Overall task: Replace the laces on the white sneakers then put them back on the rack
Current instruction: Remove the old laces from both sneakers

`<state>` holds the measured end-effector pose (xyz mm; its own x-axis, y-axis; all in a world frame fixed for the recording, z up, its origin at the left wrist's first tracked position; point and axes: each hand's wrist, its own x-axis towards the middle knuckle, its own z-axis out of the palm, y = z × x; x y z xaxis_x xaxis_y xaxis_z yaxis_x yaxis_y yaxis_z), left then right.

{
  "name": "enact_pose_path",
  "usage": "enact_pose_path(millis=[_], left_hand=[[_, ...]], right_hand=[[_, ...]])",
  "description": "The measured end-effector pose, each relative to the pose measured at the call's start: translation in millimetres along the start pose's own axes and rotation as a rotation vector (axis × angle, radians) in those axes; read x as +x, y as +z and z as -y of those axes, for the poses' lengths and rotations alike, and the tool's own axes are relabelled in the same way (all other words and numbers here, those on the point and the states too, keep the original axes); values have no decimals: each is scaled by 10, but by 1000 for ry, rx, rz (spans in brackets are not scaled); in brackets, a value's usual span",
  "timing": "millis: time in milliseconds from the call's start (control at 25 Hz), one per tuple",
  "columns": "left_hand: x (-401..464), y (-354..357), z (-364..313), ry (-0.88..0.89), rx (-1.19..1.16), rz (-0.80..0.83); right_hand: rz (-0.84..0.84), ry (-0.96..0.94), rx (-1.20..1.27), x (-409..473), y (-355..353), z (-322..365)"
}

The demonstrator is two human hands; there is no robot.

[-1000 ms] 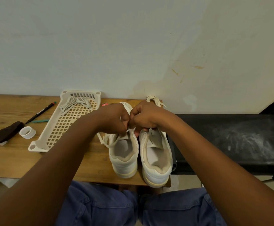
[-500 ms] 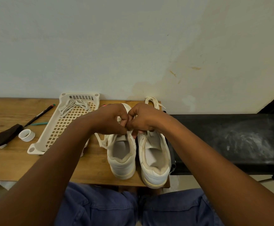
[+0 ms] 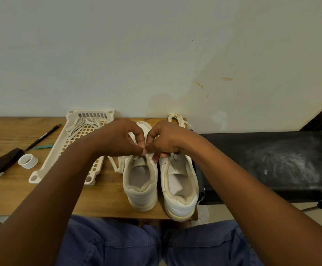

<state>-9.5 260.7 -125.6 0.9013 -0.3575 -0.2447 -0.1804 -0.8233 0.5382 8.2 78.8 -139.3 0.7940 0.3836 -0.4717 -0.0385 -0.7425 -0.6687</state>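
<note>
Hands (image 3: 143, 140) pinching sneaker (image 3: 141, 181) lace (image 3: 116, 164)

Both hands seem to have lifted slightly above the left sneaker (image 3: 140, 181).

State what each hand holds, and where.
Both the left hand and right hand pinch the cream flat lace above the left white leather sneaker; exact grip point hidden.

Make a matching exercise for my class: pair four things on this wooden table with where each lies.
Things:
1. loose white laces
2. white tape roll
3. black pen
4. left white sneaker

Places:
A. beside the dark brown cloth
B. under both hands
C. in the cream lattice plastic tray
D. left of the tray, slanted

Pairs: 1-C, 2-A, 3-D, 4-B
</note>
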Motion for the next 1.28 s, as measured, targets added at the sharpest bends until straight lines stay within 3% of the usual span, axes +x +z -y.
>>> enact_pose_path(millis=[480, 1040, 1160, 1280], left_hand=[[71, 115, -95, -74, 181, -2], [120, 161, -184, -178, 202, -49], [65, 113, -154, -149, 168, -24], [35, 105, -127, -94, 146, -34]], right_hand=[[43, 49, 27, 23, -9, -3], [131, 55, 76, -19, -34, 10], [136, 4, -9, -65, -36, 5], [7, -80, -211, -56, 88, 14]])
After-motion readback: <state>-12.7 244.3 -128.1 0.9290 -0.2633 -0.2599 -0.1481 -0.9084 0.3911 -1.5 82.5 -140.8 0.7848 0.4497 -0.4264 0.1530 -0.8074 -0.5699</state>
